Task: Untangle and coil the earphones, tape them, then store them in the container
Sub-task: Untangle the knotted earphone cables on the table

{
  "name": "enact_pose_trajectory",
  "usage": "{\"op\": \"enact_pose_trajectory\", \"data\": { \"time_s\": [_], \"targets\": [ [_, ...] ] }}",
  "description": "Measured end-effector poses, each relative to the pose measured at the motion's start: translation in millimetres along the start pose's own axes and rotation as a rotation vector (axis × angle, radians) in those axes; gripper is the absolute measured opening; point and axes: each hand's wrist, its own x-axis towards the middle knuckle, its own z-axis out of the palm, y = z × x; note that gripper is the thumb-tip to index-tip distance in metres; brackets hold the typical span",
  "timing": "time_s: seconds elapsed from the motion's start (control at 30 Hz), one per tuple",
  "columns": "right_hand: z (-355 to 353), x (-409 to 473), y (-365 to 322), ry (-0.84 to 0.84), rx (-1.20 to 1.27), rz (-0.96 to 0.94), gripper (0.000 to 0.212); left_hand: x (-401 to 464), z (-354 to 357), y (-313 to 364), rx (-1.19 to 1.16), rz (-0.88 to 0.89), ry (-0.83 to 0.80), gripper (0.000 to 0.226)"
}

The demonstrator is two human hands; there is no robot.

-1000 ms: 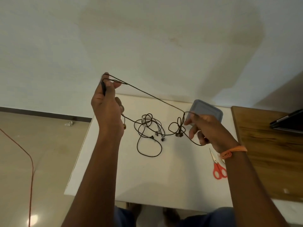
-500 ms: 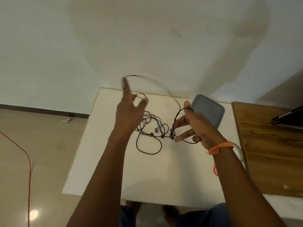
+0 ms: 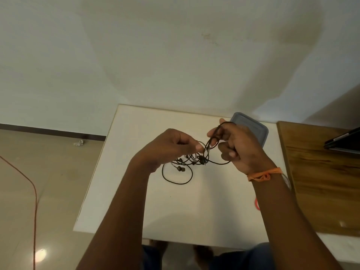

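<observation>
Earphones [image 3: 194, 160]: black, tangled, part heaped on the white counter [image 3: 136, 133], part lifted between both hands. Left hand [image 3: 171, 147] curled, thumb and forefinger pinching a strand just above the knot. Right hand [image 3: 235, 147] curled too, a loop of cord hooked over its fingers, held up in front of the grey container [image 3: 259, 129] at the far edge of the counter. Both grips closed on cord, nothing else in them.

No single long axis yet: knot in the middle, one slack loop drooping toward the near edge, held strands rising right and away toward the right hand. Buds lying small and dark under the left hand; facing direction too small to tell.

Risks, as a judgement: pulling the hands apart hard likely tightens the knot rather than freeing it; a bud snagging inside a loop could strain the thin cord; dragging the heap could slide it off the near edge.
</observation>
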Motion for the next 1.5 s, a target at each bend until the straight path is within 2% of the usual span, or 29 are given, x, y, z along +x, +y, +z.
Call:
{"op": "enact_pose_trajectory", "data": {
  "time_s": [0.07,0.13,0.23,0.3,0.37,0.5,0.53,0.6,0.77,0.9,0.97,1.07,1.13,1.2,1.33,1.4,1.5],
  "targets": [
    [-5,2,-2,-0.01,0.151,0.049,0.043,1,1,-2,-0.001,0.002,-0.029,0.013],
    [-8,1,-5,-0.053,0.235,0.086,0.043,3,5,-1,-0.017,0.009,0.012,0.013],
    [-6,-3,-8,-0.129,0.199,0.104,0.038,7,16,3,-0.042,0.044,0.037,0.018],
    [-4,-5,-8,-0.15,0.145,0.093,0.036,8,21,6,-0.018,0.065,0.023,0.013],
    [-2,-6,-10,-0.062,0.07,0.017,0.028,9,21,6,0.039,0.049,0.049,0.014],
    [-3,-10,-16,0.348,-0.279,-0.2,0.03,14,19,-4,0.257,-0.066,0.112,0.013],
    [-4,-11,-16,0.378,-0.312,-0.221,0.027,14,21,-3,0.288,-0.08,0.103,0.013],
    [-7,-11,-15,0.35,-0.214,-0.239,0.023,13,23,0,0.293,-0.086,0.061,0.016],
    [-11,-11,-16,0.346,0.024,-0.303,0.02,10,19,9,0.214,-0.045,0.113,0.021],
    [-19,-10,-17,0.174,0.31,-0.129,0.016,7,20,18,-0.091,-0.024,0.15,0.03],
    [-26,-10,-17,0.093,0.364,-0.018,0.014,5,19,18,-0.239,-0.036,0.099,0.029],
    [-36,-10,-14,0.0,0.464,0.062,0.008,4,21,14,-0.36,-0.022,-0.037,0.039],
    [-38,-11,-13,-0.034,0.523,0.061,0.009,4,21,12,-0.457,-0.015,-0.052,0.027],
    [-40,-10,-10,0.001,0.531,0.072,0.01,7,18,9,-0.477,-0.019,-0.013,0.019],
    [-46,-3,-9,0.132,0.488,0.071,0.037,9,16,4,-0.078,-0.055,0.078,0.016],
    [-46,0,-7,0.225,0.418,0.078,0.038,11,19,-1,0.041,-0.06,0.152,0.015],
    [-44,-1,-3,0.314,0.303,0.137,0.033,19,22,-11,0.262,0.032,0.371,0.003]
  ]
}}
